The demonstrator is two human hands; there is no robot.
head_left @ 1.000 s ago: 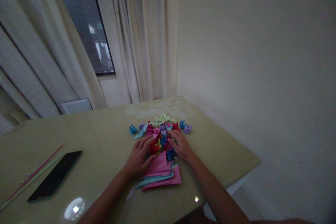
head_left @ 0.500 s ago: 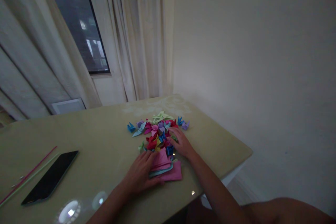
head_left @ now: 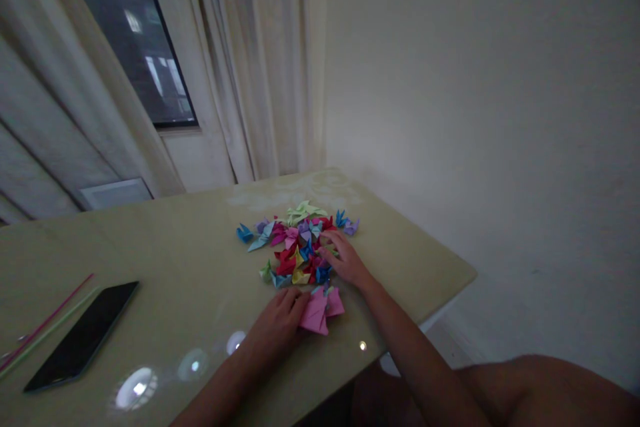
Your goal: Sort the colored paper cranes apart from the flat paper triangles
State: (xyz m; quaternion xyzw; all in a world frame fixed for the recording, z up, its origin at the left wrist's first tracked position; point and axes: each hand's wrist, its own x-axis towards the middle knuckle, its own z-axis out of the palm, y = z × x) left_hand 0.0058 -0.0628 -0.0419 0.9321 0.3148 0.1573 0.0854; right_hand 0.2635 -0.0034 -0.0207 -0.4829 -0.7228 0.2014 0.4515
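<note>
A dim room, with a plain cream wall (head_left: 475, 113) on the right and pale curtains (head_left: 240, 60) hanging beside a dark window (head_left: 130, 33), holds a glossy yellow-green table (head_left: 190, 260) whose top mirrors a few ceiling lights near its front edge. Towards the table's far right part lies a heap of small folded paper pieces (head_left: 295, 243) in red, blue, pink, purple, yellow and light green, spread wider from left to right than from front to back. Just in front of the heap, close to the near edge, is a small bunch of pink sheets (head_left: 321, 310), tilted rather than flat, with one corner pointing down at the person and the long side running roughly from near-left to far-right; dimness and blur hide the rest of its shape. The left hand (head_left: 277, 323) comes in low from the near edge, forearm angled to the right, fingers curled together and closed on the left edge of the pink sheets. The right hand (head_left: 349, 263) reaches forward with a nearly straight arm, palm down, fingers loosely spread and resting on the right side of the heap. Far to the left lie a dark-screened phone (head_left: 83, 335) and, beside it, two thin straws (head_left: 47, 323), one pink and one green, all pointing diagonally away.
</note>
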